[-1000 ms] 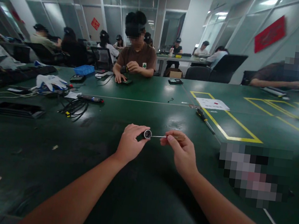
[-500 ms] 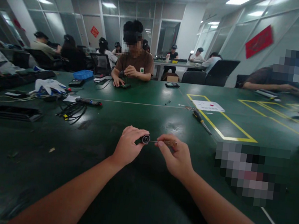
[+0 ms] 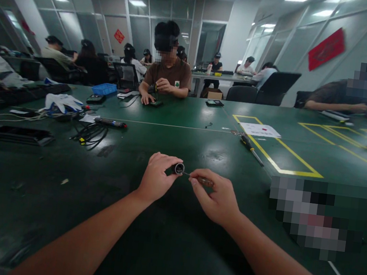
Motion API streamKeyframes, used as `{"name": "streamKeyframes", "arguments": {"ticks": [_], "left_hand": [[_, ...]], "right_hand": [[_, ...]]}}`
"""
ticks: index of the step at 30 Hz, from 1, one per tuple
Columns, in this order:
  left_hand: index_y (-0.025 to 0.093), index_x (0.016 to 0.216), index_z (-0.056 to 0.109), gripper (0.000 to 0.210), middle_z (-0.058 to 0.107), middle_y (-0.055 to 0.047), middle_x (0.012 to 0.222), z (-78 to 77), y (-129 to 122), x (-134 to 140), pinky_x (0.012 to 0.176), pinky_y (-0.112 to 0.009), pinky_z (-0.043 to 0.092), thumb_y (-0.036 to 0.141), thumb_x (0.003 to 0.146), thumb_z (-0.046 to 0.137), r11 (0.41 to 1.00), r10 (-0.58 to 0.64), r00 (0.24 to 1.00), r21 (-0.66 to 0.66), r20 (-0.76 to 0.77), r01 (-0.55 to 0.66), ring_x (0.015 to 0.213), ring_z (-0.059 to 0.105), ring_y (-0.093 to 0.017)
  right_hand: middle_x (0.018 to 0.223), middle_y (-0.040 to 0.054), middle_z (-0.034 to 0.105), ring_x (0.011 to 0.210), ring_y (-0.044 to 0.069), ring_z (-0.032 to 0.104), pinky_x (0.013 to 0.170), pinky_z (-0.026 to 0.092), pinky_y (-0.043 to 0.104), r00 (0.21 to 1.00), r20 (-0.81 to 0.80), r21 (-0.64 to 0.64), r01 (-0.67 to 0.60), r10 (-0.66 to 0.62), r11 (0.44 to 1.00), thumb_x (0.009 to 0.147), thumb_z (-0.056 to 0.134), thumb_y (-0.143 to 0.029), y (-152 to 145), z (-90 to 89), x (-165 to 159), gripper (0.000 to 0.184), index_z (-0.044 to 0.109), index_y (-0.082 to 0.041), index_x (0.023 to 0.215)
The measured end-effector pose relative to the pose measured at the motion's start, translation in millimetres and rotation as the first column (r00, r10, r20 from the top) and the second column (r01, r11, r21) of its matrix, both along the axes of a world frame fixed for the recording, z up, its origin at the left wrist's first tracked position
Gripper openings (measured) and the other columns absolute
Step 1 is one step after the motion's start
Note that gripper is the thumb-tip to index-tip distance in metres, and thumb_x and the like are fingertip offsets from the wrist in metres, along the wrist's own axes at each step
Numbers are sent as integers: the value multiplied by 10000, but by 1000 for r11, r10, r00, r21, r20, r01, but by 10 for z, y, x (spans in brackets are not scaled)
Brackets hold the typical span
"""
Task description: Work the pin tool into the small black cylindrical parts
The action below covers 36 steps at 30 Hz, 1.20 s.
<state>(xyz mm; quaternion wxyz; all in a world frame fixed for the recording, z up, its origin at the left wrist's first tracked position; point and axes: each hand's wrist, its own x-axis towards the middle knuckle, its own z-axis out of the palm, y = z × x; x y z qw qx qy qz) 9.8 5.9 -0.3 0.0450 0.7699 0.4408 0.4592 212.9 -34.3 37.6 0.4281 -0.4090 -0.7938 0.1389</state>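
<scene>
Between the thumb and fingers of my left hand [image 3: 159,174] is a small dark round part [image 3: 178,168] with a light rim, its open face turned towards me and slightly right. My right hand [image 3: 218,194] grips a small screwdriver [image 3: 205,181] by its brownish, see-through handle. The thin shaft points left, and its tip is at the right edge of the round part's opening; whether it touches inside I cannot tell. Both hands are above the green table [image 3: 143,244].
A yellow-black screwdriver [image 3: 251,148] lies right of centre, near a white sheet [image 3: 260,129]. On the left are coiled black cables [image 3: 91,137], a pen-like tool [image 3: 111,123], white gloves [image 3: 62,104] and a blue basket [image 3: 104,89]. Across the table a person [image 3: 167,73] works.
The screwdriver has tilted, its handle now lower than its tip, and my right hand has dropped slightly. The round part's opening has turned a little towards the screwdriver. The whole view has shifted slightly.
</scene>
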Motion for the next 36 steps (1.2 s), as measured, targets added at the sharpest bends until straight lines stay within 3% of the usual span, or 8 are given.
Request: {"name": "streamKeyframes", "arguments": {"ticks": [7, 14, 22, 27, 36], "left_hand": [[267, 1083, 733, 335, 775, -11, 1116, 23, -45, 19, 1104, -498, 393, 165, 778, 828, 999, 23, 1000, -29, -16, -24, 1064, 676, -240], [257, 1076, 740, 340, 776, -10, 1117, 33, -33, 2, 1085, -497, 412, 157, 765, 837, 996, 62, 998, -59, -10, -62, 1072, 676, -242], [251, 1102, 743, 342, 772, -13, 1125, 21, -34, 3, 1067, -483, 443, 207, 778, 842, 995, 55, 998, -82, -26, -57, 1070, 669, -241], [232, 1123, 744, 380, 768, -34, 1130, 14, -36, 5, 980, -427, 518, 135, 765, 826, 993, 28, 999, -110, -21, -31, 1066, 669, -240], [218, 1112, 748, 357, 757, -44, 1127, -4, 2, -3, 999, -412, 541, 79, 783, 763, 987, 36, 999, -157, -11, -37, 1075, 681, -229]], "right_hand": [[726, -7, 729, 622, 153, 703, 631, 532, 263, 985, -130, 91, 128, -116, 988, 882, 611, -184, -27, 28, 2, 66, 672, -211, 881], [805, 19, 746, 653, 154, 699, 653, 531, 274, 995, -76, 175, 71, -58, 982, 902, 607, -185, -69, 45, 17, 77, 680, -203, 921], [876, 31, 748, 748, 169, 717, 707, 539, 283, 998, 57, 100, -45, 39, 994, 917, 609, -198, -21, -11, -11, 126, 697, -205, 1007], [834, 21, 746, 713, 168, 712, 693, 529, 282, 998, 29, 100, 48, -51, 994, 911, 615, -215, -6, -31, -1, 99, 699, -212, 965], [772, 10, 747, 701, 175, 726, 693, 521, 288, 989, -5, 43, 146, -146, 988, 891, 610, -211, 36, -47, -12, 91, 699, -207, 904]]}}
